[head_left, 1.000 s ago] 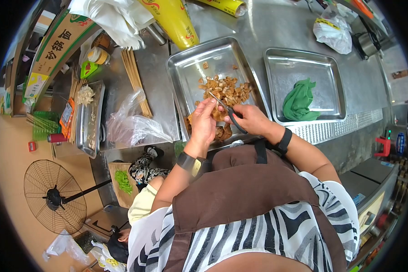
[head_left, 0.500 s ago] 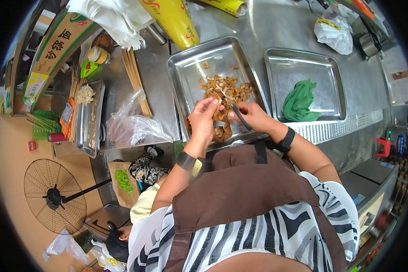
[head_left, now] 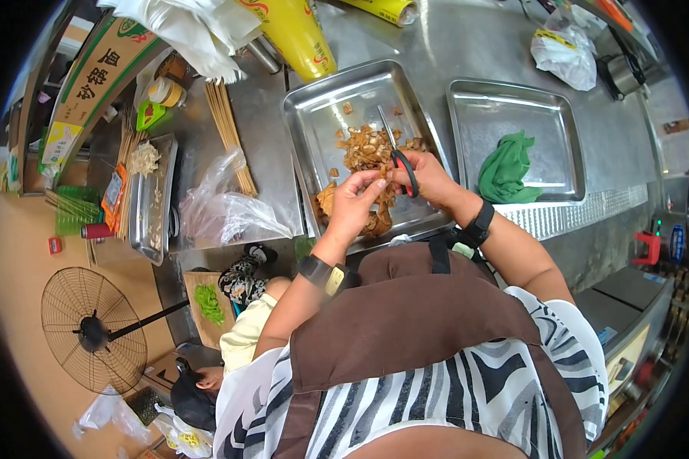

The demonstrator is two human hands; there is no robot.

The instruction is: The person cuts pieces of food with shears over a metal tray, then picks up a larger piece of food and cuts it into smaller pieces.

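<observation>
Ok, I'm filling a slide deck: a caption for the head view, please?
Right hand holding scissors, left hand close by, above chopped brown food pieces in a metal tray.

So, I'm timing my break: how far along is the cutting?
Partway, it seems. Small brown pieces already lie heaped in the tray. The right hand holds scissors; what the left hand pinches is unclear. Larger chunks at the near end look left to cut, though the hands partly hide how many.
</observation>
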